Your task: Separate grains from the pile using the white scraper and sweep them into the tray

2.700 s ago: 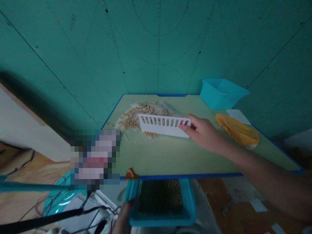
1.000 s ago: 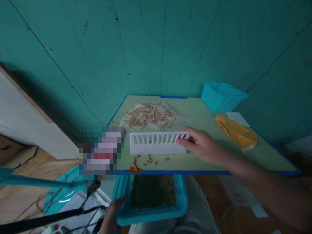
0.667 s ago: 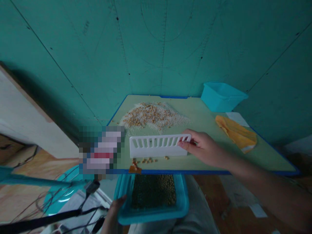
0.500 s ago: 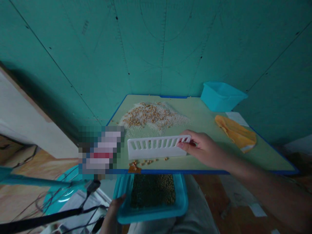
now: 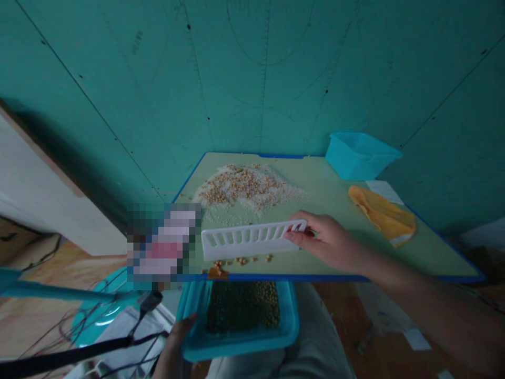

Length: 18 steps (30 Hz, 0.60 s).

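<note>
The right grip (image 5: 321, 234) is closed on the right end of a slotted white plastic divider (image 5: 252, 249), thumb on the near face, and the divider stretches leftward from it, slots uppermost, over the bench (image 5: 339, 265). Just on the near side of the divider, left of this grip, a few loose tan beans (image 5: 241, 260) lie near a scrap of orange tape (image 5: 218, 273) at the bench edge. Beyond the divider, ahead and left of the grip, spreads a heap of tan beans and white grains (image 5: 246, 184). Right of the grip lies a yellow cloth (image 5: 382, 213); farther ahead stands a turquoise bin (image 5: 355, 158). Below and left of the right grip, the left grip (image 5: 179, 334) holds a turquoise tub (image 5: 236, 347) by its left side, beans gathered toward the tub's right.
</note>
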Each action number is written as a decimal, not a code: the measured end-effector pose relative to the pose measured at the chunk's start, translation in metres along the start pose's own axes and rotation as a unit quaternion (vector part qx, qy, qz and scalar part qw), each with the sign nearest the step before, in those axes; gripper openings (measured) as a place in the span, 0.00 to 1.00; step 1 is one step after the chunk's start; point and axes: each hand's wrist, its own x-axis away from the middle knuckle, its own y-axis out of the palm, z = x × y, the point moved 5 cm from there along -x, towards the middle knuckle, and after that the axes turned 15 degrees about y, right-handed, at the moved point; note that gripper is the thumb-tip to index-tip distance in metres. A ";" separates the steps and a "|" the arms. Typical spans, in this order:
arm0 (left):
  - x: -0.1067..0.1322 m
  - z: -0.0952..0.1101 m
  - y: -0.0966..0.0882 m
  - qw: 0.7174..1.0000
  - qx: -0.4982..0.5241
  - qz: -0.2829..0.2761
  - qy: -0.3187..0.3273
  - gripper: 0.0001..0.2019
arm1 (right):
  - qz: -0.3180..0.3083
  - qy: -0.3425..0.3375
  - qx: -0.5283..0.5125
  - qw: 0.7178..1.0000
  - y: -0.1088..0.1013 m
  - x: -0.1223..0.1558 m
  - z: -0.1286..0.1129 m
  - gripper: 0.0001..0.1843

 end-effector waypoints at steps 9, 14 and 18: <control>-0.004 0.003 0.003 0.999 0.032 -0.021 -0.003 0.14 | -0.027 -0.042 0.001 0.999 0.008 -0.011 -0.008 0.09; -0.003 -0.008 -0.004 1.000 0.014 -0.006 -0.025 0.17 | -0.036 -0.049 -0.003 0.998 0.004 -0.011 -0.006 0.09; -0.003 -0.008 -0.004 1.000 0.016 0.003 -0.014 0.17 | -0.038 -0.032 -0.005 0.999 0.000 -0.008 0.002 0.10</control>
